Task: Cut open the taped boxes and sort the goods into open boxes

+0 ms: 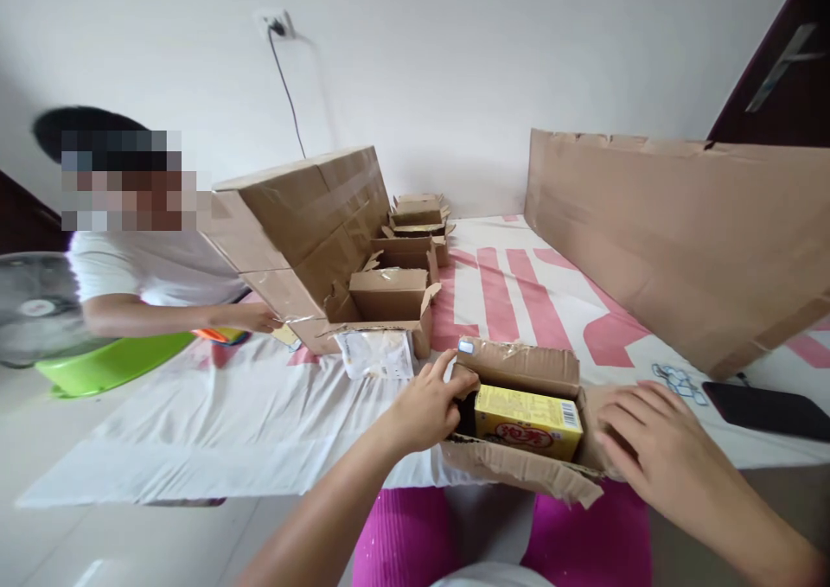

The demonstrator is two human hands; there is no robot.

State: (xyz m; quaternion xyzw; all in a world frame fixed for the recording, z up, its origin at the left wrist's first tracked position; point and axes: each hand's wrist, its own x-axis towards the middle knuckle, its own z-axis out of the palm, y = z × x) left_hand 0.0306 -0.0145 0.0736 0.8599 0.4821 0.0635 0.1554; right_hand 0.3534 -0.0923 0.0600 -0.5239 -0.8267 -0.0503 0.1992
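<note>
Near the table's front edge stands a small open cardboard box [512,462], its flaps folded outward. Inside it lies a yellow printed carton [528,421] with red lettering and a barcode. My left hand [431,401] is closed on the box's left wall, some fingers bent over the rim. At the opposite end, my right hand [654,436] has its fingers and thumb around the right flap, partly hiding it. Just beyond my left hand, a white plastic packet [376,355] lies against another open cardboard box [389,297].
More open boxes [415,215] line up behind, beside a tall cardboard partition [317,215]. Another cardboard panel [674,241] stands right, near a black phone [769,410] and blue-white cutouts [679,384]. A co-worker's hand [256,317] is left, near a green basin [123,364] and fan [39,310].
</note>
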